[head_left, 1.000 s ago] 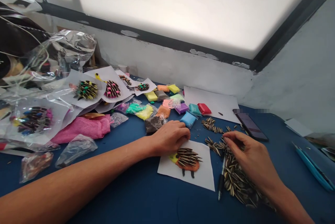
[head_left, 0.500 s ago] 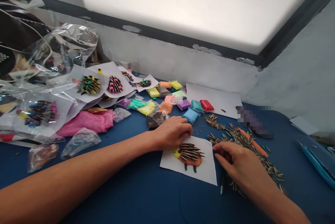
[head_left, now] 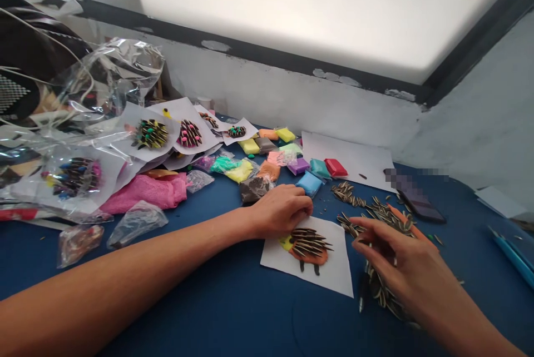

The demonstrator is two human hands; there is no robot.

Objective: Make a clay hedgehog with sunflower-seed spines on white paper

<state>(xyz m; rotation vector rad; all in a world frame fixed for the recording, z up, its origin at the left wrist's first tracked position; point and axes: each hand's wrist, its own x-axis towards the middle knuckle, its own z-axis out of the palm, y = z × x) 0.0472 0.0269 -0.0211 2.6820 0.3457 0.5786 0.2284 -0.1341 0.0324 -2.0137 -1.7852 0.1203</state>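
A white paper sheet [head_left: 334, 284] bears a hedgehog picture [head_left: 311, 248] with an orange clay body, a yellow face, dark legs and striped sunflower seeds as spines. My left hand [head_left: 286, 209] rests at the sheet's upper left edge, its fingers curled in; whatever they hold is hidden. To the right of the sheet, my right hand [head_left: 396, 254] hovers over a spread of sunflower seeds [head_left: 381, 290]. Its thumb and forefinger are apart, with no object visible between them. A dark pen [head_left: 362, 290] lies partly beneath this hand.
Colourful clay packets [head_left: 309, 183] lie beyond my left hand. Finished seed pictures [head_left: 152, 133], clear plastic [head_left: 137, 221] and a pink cloth [head_left: 146, 193] crowd the left. A phone [head_left: 421, 201], an orange stick [head_left: 411, 226] and a blue tool [head_left: 515, 257] are at right.
My right hand has moved away from the sheet's right edge, and its thumb and forefinger have spread. My left hand stays by the sheet. The whole view has shifted slightly.
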